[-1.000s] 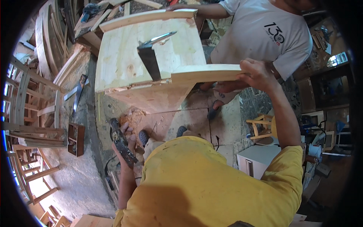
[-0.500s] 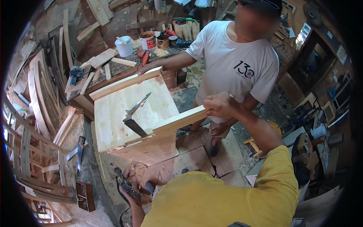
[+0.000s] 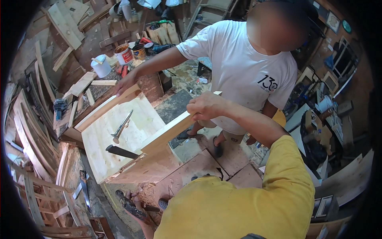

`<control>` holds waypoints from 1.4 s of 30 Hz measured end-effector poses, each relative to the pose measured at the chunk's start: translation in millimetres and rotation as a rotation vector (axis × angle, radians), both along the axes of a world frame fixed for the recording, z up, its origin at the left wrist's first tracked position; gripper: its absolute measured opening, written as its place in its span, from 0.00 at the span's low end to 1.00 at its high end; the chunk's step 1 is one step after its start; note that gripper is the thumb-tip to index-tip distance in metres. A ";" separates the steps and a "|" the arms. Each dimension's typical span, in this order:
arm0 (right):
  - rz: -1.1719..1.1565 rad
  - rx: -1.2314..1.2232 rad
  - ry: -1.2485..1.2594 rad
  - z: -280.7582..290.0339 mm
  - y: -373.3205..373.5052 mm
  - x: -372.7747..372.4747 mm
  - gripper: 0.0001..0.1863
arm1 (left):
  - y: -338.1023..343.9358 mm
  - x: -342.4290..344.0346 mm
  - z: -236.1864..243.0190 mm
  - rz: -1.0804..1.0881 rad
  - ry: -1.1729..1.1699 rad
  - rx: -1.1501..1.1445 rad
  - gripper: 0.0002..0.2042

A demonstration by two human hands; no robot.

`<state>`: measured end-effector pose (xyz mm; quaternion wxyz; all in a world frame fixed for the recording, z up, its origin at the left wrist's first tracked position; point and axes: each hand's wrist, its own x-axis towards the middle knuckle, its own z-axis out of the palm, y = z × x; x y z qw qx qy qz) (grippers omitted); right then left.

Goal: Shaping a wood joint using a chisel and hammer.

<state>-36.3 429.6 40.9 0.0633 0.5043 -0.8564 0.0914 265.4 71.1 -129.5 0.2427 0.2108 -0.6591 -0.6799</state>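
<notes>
My right hand [image 3: 203,106] grips a pale wooden strip [image 3: 161,135] along the near edge of a plywood box [image 3: 101,141]. Low at my left side, my left hand [image 3: 139,211] is closed on a dark, worn tool [image 3: 127,201], partly hidden by my yellow sleeve and body. On the box top lie a shiny steel hammer-like tool [image 3: 123,124] and a dark flat piece [image 3: 121,152] beside the near strip. A co-worker in a white shirt stands opposite, one hand [image 3: 123,87] on the far strip [image 3: 105,107].
Behind the box, a cluttered bench [image 3: 79,102] holds offcuts, tubs [image 3: 101,67] and power tools [image 3: 60,106]. Curved timber strips [image 3: 34,135] and wooden frames [image 3: 34,199] crowd the left. Cluttered equipment [image 3: 318,131] and a step ladder [image 3: 207,14] stand right and behind.
My view has tilted up, showing more of the bench. The box and my right hand appear farther left in view, and the co-worker's arm on the far strip is more extended.
</notes>
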 end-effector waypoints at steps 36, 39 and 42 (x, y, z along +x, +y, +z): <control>-0.128 -0.346 0.114 41.3 -14.7 -25.5 0.16 | -30.9 25.9 3.4 0.015 -0.064 -0.109 0.22; -0.093 -0.370 0.267 44.3 -69.6 -29.5 0.15 | -29.7 41.0 10.4 0.040 -0.082 -0.073 0.23; 0.004 -0.331 0.346 40.0 -132.4 -36.9 0.11 | -31.7 56.5 15.1 0.059 -0.114 -0.100 0.24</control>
